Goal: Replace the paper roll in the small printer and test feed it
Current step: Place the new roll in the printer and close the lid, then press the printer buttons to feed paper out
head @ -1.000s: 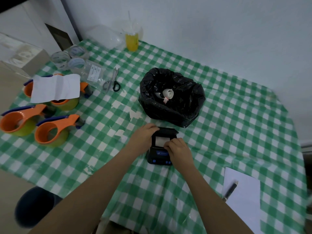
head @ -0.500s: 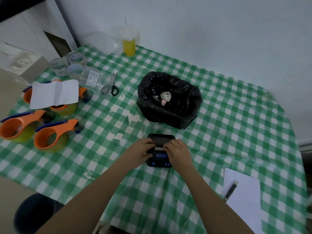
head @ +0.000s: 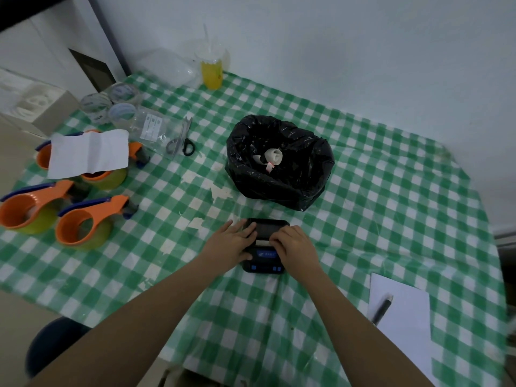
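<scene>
The small black printer (head: 265, 263) with blue buttons lies on the green checked tablecloth, near the front middle. A strip of white paper (head: 262, 242) shows at its slot below the lid. My left hand (head: 230, 244) rests on the printer's left side, fingers spread over the lid. My right hand (head: 296, 247) grips the right side, fingertips at the paper strip. A used paper roll (head: 273, 157) lies inside the black bag-lined bin (head: 282, 163) just behind the printer.
Three orange tape dispensers (head: 83, 222) and a white sheet (head: 88, 153) sit at the left. Scissors (head: 181, 141), clear tape rolls (head: 111, 106) and a yellow drink cup (head: 212, 71) stand farther back. A pen (head: 382, 308) lies on white paper (head: 402, 325) at the right.
The printer's lid, open a second ago with the white roll showing, is now down. My left hand moved from the lid's back edge onto the left side of the lid.
</scene>
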A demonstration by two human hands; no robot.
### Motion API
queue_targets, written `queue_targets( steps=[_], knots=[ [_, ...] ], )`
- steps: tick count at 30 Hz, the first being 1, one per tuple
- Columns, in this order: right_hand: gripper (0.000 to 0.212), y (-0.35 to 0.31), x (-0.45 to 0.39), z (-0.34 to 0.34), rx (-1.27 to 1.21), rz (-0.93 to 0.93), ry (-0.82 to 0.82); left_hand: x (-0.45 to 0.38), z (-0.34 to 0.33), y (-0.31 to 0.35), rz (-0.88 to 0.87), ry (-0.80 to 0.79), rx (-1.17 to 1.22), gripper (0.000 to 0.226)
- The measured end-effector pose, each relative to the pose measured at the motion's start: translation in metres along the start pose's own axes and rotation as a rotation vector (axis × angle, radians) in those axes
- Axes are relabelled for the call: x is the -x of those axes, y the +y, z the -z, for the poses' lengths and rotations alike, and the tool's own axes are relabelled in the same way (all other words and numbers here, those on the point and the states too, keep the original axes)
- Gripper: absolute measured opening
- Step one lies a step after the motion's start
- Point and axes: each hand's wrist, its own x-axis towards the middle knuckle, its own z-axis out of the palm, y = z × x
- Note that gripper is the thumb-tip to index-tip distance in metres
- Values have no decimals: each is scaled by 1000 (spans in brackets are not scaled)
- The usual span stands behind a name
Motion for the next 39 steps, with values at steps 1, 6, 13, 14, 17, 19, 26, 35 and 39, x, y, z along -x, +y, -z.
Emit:
queue_targets(
  steps=[1,6,13,14,17,19,26,35,39],
  knots=[
    [31,1,1,0,1,7,5,0,0,0,2,-5,2,62],
    [36,11,17,4,132,19,-49,2,-3,-1,4,-8,10,60],
    [57,9,3,12,299,22,-342,-1,3,5,11,-34,-92,59],
    [56,4,-4,15,375,1,-431,-2,4,7,22,-42,-103,59],
    [52,-10,-17,16,498,-34,-578,-3,5,12,49,-80,-100,57],
    [43,-12,-21,22,485,-41,-582,-5,9,10,59,-98,-73,56],
    [46,2,2,28,15,-168,-287,-1,7,0,180,137,719,48],
    [36,-10,56,-18,-625,-597,65,20,-43,34,329,340,1047,49],
    [41,-11,59,-22,-666,-614,70,20,-47,39,343,382,1057,56]
  ],
)
